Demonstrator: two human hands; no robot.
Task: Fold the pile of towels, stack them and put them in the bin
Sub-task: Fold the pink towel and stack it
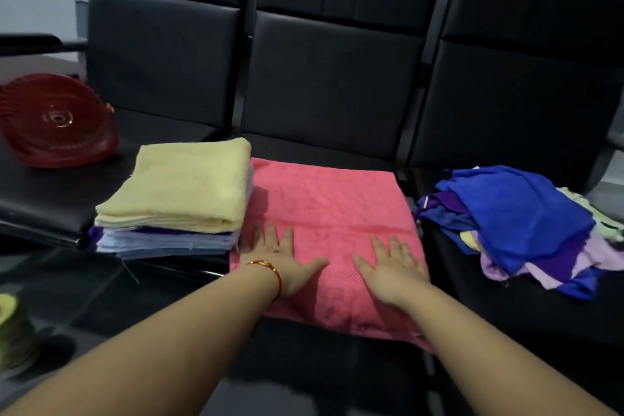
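- Both hands, left hand (287,263) and right hand (393,268), lie flat with fingers spread on the pink towel (331,213), likely smoothing it for folding.
- It lies on the middle seat (304,152), between the folded stack (175,199) and the unfolded pile (516,223).
- Red bin (57,118) lies tipped at the far left.

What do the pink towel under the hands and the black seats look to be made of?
The flat pink towel looks like cotton terry: matte, a nubby surface and a woven border band across it. The black padded seats look like leather or a synthetic imitation: smooth, faintly glossy panels with stitched seams; which of the two cannot be told.
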